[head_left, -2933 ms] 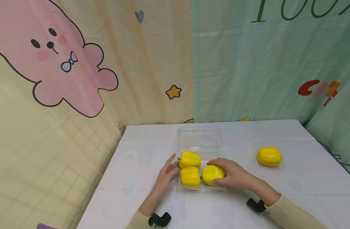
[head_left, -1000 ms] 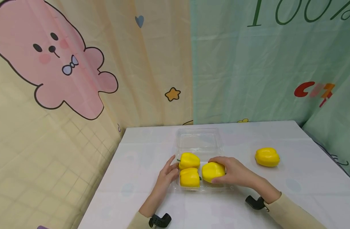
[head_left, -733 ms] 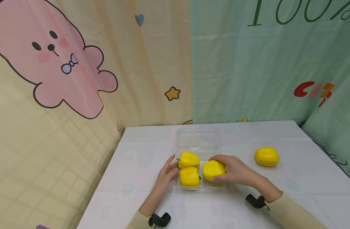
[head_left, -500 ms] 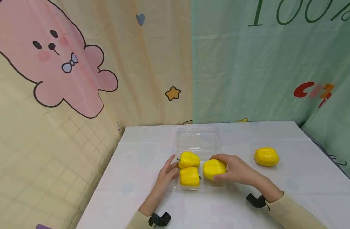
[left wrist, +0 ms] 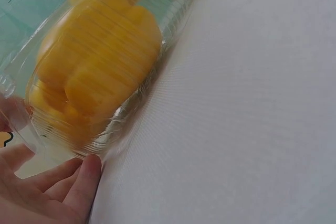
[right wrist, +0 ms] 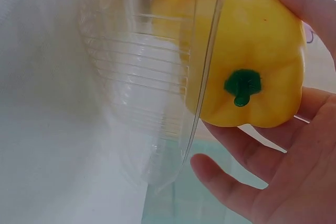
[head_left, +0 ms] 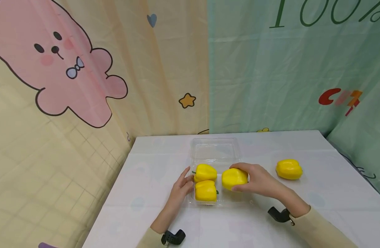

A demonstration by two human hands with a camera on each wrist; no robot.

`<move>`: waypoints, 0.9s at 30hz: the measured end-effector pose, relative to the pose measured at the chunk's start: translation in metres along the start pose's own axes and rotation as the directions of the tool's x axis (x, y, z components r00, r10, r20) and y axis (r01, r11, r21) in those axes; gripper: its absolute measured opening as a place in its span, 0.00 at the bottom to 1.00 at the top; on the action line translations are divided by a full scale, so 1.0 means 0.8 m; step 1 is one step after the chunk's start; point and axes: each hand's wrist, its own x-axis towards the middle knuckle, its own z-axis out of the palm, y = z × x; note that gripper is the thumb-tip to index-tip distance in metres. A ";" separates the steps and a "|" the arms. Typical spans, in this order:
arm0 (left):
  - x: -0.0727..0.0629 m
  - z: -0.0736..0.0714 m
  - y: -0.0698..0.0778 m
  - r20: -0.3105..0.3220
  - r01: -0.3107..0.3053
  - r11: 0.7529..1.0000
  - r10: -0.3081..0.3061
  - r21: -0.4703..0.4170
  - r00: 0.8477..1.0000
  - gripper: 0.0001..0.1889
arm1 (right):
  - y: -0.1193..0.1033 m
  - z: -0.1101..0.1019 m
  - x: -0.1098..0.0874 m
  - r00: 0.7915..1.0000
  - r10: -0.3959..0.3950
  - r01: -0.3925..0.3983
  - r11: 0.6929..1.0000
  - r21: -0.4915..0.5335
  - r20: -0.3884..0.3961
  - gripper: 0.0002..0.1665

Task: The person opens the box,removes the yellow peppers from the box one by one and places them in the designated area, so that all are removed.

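Note:
In the head view a clear plastic clamshell container [head_left: 215, 151] lies with its lid folded back. Two yellow bell peppers, a rear one [head_left: 205, 173] and a front one [head_left: 206, 190], sit in its left half. My right hand [head_left: 260, 179] grips another yellow bell pepper [head_left: 234, 178] above the right half. The right wrist view shows that pepper's green stem [right wrist: 243, 85] and its body standing up past the container's rim [right wrist: 211, 51]. My left hand [head_left: 180, 187] rests against the container's left side, fingers extended; the left wrist view has its fingertips [left wrist: 90, 169] at the wall's base.
One more yellow bell pepper [head_left: 289, 169] lies on the white-covered table [head_left: 140, 179] to the right of the container. Behind the table hangs a printed curtain [head_left: 255, 75]. Black wrist cameras [head_left: 173, 237] are strapped on both wrists.
My right hand has lifted its bell pepper up and slightly right from the container's right half. The left hand and the other peppers stay put.

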 end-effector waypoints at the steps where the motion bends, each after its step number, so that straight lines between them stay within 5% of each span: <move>1: 0.000 0.000 0.000 -0.001 0.001 1.000 -0.001 0.003 1.000 0.32 | 0.000 -0.001 0.000 1.000 -0.001 0.001 1.000 0.003 0.001 0.41; 27: -0.001 0.000 0.000 -0.003 -0.016 1.000 0.016 0.003 1.000 0.32 | 0.000 -0.015 -0.012 0.999 -0.017 0.017 1.000 0.008 -0.036 0.44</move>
